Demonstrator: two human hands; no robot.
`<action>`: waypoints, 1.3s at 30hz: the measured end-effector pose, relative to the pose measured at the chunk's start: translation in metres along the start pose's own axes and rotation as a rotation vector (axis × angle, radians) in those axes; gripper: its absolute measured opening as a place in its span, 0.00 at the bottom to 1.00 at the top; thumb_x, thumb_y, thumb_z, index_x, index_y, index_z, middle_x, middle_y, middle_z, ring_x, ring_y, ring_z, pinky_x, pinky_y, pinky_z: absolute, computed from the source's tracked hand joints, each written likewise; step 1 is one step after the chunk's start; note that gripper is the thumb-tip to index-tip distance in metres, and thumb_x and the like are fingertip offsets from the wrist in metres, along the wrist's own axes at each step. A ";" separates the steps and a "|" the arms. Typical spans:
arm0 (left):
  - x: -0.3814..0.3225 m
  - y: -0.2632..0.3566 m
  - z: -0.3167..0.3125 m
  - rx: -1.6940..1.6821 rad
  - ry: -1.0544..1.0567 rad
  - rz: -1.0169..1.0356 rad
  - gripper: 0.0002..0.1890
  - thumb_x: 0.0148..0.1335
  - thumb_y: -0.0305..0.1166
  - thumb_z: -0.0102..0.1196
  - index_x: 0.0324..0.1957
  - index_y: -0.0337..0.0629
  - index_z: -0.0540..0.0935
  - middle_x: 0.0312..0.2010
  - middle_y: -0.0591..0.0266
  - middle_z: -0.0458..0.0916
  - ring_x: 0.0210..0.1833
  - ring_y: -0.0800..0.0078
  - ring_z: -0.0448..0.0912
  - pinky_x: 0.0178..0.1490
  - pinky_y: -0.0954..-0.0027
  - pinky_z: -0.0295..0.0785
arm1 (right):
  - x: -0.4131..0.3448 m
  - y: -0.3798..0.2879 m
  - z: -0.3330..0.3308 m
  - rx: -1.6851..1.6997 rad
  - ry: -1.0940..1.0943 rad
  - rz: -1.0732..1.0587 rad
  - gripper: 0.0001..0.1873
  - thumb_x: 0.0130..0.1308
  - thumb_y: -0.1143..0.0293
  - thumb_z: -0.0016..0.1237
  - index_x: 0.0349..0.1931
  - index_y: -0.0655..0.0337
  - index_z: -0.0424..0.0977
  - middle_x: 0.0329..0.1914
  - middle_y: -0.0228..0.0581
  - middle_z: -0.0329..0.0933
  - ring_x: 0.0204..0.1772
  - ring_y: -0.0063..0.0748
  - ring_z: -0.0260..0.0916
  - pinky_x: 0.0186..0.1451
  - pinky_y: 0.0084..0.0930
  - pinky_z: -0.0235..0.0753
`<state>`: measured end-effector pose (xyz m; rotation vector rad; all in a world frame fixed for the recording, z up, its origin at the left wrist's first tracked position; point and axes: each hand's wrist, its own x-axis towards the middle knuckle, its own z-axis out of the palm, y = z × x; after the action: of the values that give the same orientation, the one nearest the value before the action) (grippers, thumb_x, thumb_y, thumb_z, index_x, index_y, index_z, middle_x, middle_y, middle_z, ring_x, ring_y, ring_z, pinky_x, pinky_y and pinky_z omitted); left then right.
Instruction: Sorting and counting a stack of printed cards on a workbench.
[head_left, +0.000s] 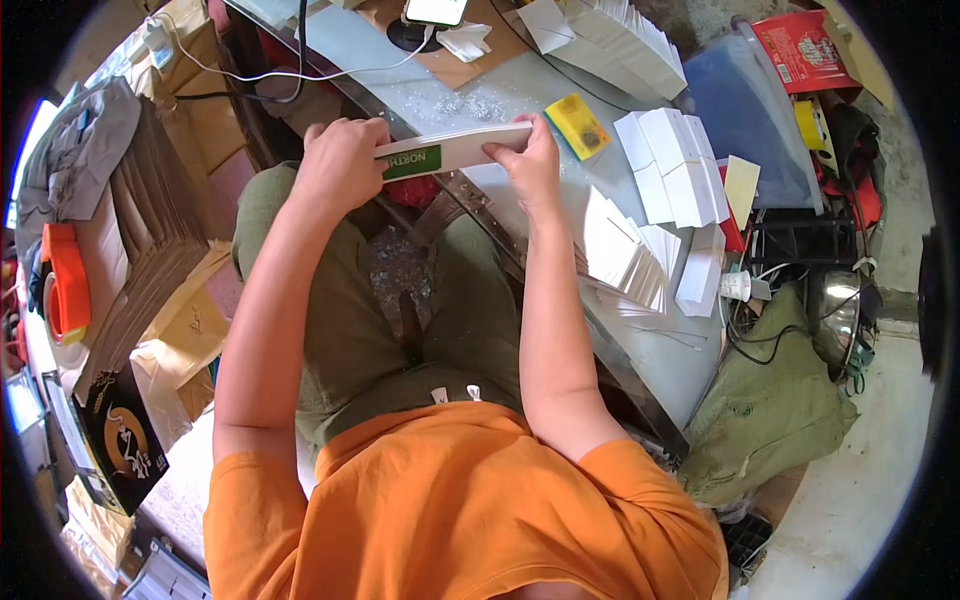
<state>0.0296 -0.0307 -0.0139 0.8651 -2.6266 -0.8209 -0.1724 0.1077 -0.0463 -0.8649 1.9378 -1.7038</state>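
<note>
Between my two hands I hold a thin stack of white card strips (469, 150), with a green printed panel near its left end. My left hand (346, 161) grips the left end, its fingers curled over the far side. At the other end, my right hand (531, 161) has its thumb on the near face and its fingers behind. The stack is held above my knees, over the near edge of the table (517, 251). Below my right forearm lies a fanned pile of white cards (619, 244).
Banded white card bundles (675, 169) and a yellow sponge-like block (577, 126) lie on the table's right side. A phone (436, 11) with a white cable is at the far edge. Brown paper stacks (161, 210) and an orange tape dispenser (66, 277) stand left.
</note>
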 end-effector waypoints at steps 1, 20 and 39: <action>-0.003 0.005 0.001 0.014 0.004 0.054 0.11 0.52 0.23 0.54 0.39 0.38 0.73 0.30 0.52 0.80 0.33 0.52 0.78 0.40 0.58 0.71 | -0.002 -0.006 -0.001 -0.058 -0.027 -0.017 0.28 0.46 0.87 0.56 0.50 0.64 0.64 0.42 0.42 0.71 0.41 0.31 0.70 0.46 0.23 0.72; -0.011 0.008 0.027 -0.787 0.030 -0.123 0.08 0.53 0.21 0.54 0.37 0.34 0.77 0.25 0.61 0.78 0.27 0.72 0.73 0.33 0.72 0.69 | -0.041 -0.056 0.047 -1.149 -0.090 -0.704 0.38 0.48 0.56 0.61 0.58 0.66 0.65 0.59 0.54 0.68 0.67 0.48 0.60 0.66 0.67 0.44; -0.018 0.007 0.014 -0.927 -0.169 0.087 0.08 0.48 0.18 0.58 0.33 0.30 0.80 0.23 0.69 0.77 0.25 0.83 0.67 0.30 0.82 0.65 | -0.066 -0.078 0.053 -1.155 -0.309 -0.368 0.08 0.44 0.76 0.48 0.29 0.62 0.69 0.29 0.42 0.77 0.36 0.43 0.73 0.69 0.55 0.52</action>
<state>0.0345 -0.0093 -0.0227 0.4135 -1.9741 -1.8970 -0.0755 0.1098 0.0153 -1.8050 2.5565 -0.3492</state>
